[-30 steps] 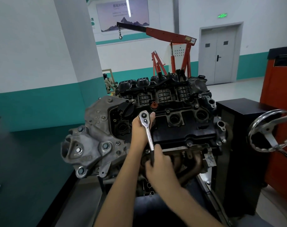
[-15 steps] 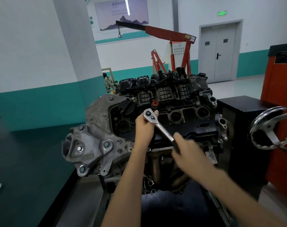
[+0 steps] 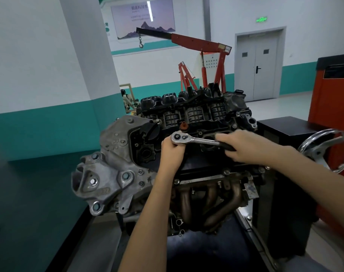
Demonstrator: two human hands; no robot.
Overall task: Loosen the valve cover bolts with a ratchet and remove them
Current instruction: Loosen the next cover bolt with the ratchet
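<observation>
1. Your left hand [image 3: 172, 152] has its grip curled under the head of the ratchet [image 3: 201, 141], steadying it on top of the valve cover [image 3: 202, 163], near the cover's left end.
2. Your right hand [image 3: 243, 148] has its grip closed round the black handle.
3. The ratchet's long axis runs almost level from the head on the left out to the right. The bolt therefore lies left of your right hand, hidden under the head.
4. The next swing likely pivots about that head, so press it down square with the left hand.

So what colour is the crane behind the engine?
Red engine hoist, black boom tip; head view.
</observation>
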